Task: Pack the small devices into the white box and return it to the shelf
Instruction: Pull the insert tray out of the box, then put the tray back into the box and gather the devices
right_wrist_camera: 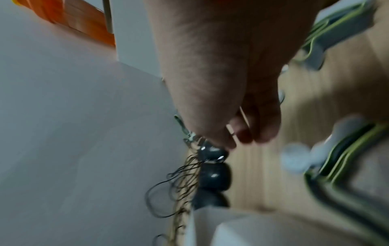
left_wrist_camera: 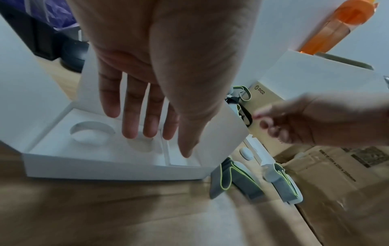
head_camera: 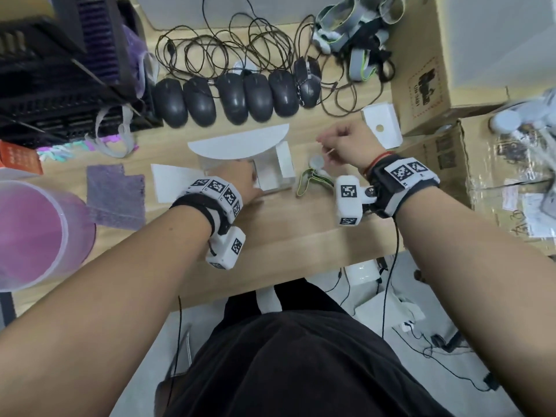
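Note:
The white box (head_camera: pixel 285 164) lies open on the wooden table, its half-round flap (head_camera: pixel 240 142) folded back. Its moulded insert (left_wrist_camera: pixel 63 141) shows round recesses with nothing in them. My left hand (head_camera: pixel 240 176) (left_wrist_camera: pixel 160 141) reaches into the box with straight fingers, the tips touching or just over the insert. Right of the box lies a small round white device (head_camera: pixel 316 161) (left_wrist_camera: pixel 246 152) on a grey strap (head_camera: pixel 307 180) (left_wrist_camera: pixel 235 181) edged in green. My right hand (head_camera: pixel 334 142) (right_wrist_camera: pixel 242 136) hovers above it, fingers curled, pinching what looks like a thin pale strip (head_camera: pixel 328 151). The right wrist view is blurred.
A row of black mice (head_camera: pixel 234 97) with tangled cables (head_camera: pixel 225 46) lies behind the box. More strapped devices (head_camera: pixel 352 25) are piled at the back right. Cardboard boxes (head_camera: pixel 436 55) stand on the right, a small white box (head_camera: pixel 382 124) beside them, and a pink tub (head_camera: pixel 30 233) at the left.

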